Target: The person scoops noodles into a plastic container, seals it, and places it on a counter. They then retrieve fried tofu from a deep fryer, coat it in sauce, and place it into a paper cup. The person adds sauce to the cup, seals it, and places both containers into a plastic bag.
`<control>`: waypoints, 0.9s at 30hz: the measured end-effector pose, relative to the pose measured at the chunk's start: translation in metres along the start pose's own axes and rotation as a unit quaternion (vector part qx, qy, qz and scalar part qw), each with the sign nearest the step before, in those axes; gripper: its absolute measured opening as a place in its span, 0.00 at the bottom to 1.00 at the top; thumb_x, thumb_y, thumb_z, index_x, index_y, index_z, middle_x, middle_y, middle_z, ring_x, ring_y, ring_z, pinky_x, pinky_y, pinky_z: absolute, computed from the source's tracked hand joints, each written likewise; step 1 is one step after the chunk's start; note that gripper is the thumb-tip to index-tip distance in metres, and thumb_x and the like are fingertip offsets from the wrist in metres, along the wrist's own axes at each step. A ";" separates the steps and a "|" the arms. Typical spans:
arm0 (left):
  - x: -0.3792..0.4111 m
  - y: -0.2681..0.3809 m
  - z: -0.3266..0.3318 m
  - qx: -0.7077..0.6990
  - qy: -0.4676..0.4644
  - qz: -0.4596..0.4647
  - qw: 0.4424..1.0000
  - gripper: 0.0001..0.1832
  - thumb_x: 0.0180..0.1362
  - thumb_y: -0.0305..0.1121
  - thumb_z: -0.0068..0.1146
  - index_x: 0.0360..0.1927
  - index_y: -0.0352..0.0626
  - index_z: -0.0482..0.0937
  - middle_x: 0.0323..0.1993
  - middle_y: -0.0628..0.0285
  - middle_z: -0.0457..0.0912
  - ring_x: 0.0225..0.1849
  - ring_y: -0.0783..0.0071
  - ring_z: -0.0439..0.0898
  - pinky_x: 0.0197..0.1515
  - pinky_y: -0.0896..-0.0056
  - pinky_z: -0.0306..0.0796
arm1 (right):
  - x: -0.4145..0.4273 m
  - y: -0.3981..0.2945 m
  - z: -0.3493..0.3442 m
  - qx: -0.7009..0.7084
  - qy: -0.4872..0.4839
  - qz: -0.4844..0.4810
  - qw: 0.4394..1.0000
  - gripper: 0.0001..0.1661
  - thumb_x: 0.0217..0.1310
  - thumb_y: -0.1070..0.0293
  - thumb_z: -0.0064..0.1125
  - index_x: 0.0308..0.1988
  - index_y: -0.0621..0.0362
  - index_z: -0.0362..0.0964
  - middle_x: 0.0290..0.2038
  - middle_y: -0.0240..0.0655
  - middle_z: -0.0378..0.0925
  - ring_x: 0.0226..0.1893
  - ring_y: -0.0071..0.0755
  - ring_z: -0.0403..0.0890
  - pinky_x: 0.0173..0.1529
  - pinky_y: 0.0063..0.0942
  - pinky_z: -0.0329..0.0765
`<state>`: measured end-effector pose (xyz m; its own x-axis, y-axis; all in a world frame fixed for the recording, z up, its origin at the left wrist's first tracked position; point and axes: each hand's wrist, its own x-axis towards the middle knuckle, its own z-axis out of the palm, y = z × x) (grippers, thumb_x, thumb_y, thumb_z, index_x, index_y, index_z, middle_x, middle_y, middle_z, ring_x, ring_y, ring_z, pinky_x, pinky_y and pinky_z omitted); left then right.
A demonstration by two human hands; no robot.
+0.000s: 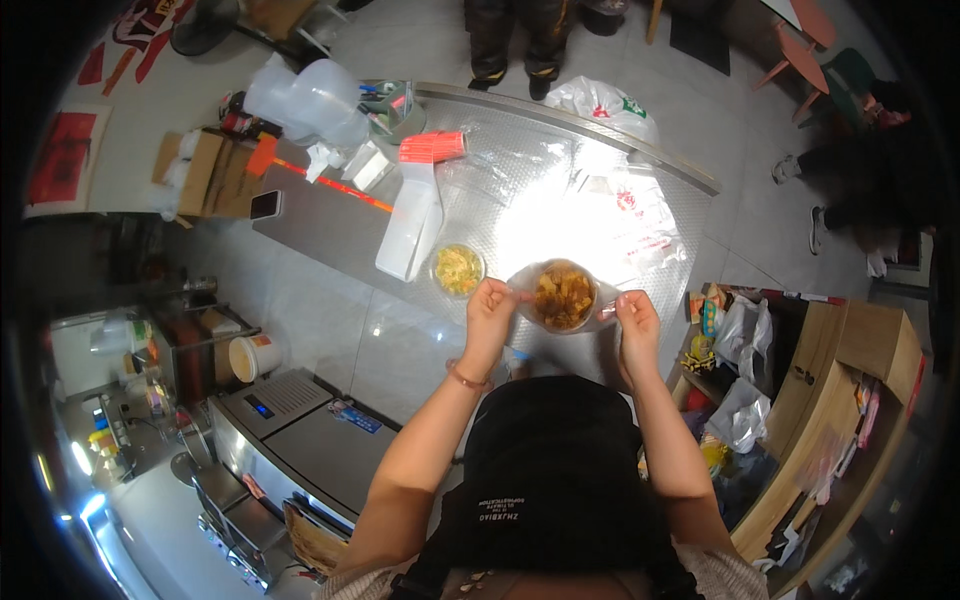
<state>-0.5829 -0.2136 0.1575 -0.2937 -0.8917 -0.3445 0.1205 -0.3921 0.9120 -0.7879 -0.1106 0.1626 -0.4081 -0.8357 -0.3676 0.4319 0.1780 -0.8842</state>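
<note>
A round clear container of brown food (pixel 565 295) is before me at the near edge of the metal counter, with a thin clear plastic film or bag around it. My left hand (pixel 491 311) pinches the plastic at the container's left side. On the right side, my right hand (pixel 634 322) pinches it between thumb and fingers. To the left of the container stands a round clear bowl of yellow-green shredded food (pixel 458 270). White plastic bags with red print (pixel 637 217) lie flat on the counter behind and to the right.
Around the counter's (pixel 480 187) left part are a long white paper piece (pixel 411 225), red paper cups (pixel 433 147), clear plastic lids or bowls (pixel 311 97) and a phone (pixel 266 205). A wooden cabinet (pixel 817 375) stands at right. Another person's legs (pixel 517 37) are beyond the counter.
</note>
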 end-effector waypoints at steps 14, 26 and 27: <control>0.017 -0.025 -0.016 0.100 -0.118 0.016 0.988 0.11 0.56 0.23 0.61 0.39 0.41 0.70 0.31 0.66 0.76 0.33 0.83 0.74 0.35 0.79 0.71 | 0.041 0.020 0.020 -0.193 -0.180 -0.020 0.964 0.33 0.51 0.83 0.62 0.58 0.54 0.63 0.37 0.31 0.73 0.40 0.24 0.74 0.46 0.23 0.71; 0.000 -0.008 -0.099 0.191 -0.078 0.079 0.975 0.17 0.55 0.30 0.64 0.46 0.36 0.76 0.37 0.53 0.77 0.33 0.62 0.78 0.38 0.64 0.72 | 0.000 0.057 -0.008 -0.461 0.113 -0.251 0.844 0.14 0.66 0.68 0.57 0.48 0.62 0.72 0.64 0.42 0.60 0.62 0.41 0.63 0.65 0.40 0.60; -0.020 0.011 -0.135 0.216 -0.105 0.088 0.967 0.13 0.57 0.30 0.62 0.44 0.36 0.77 0.35 0.54 0.78 0.32 0.61 0.78 0.37 0.62 0.72 | -0.006 0.057 -0.010 -0.508 0.163 -0.264 0.804 0.18 0.68 0.69 0.55 0.55 0.63 0.68 0.59 0.41 0.66 0.58 0.39 0.68 0.62 0.36 0.66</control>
<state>-0.4475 -0.2306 0.1443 -0.4966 -0.8525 -0.1633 -0.2067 -0.0666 0.9761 -0.7689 -0.0904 0.1118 -0.5790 -0.7832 0.2267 -0.6825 0.3135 -0.6602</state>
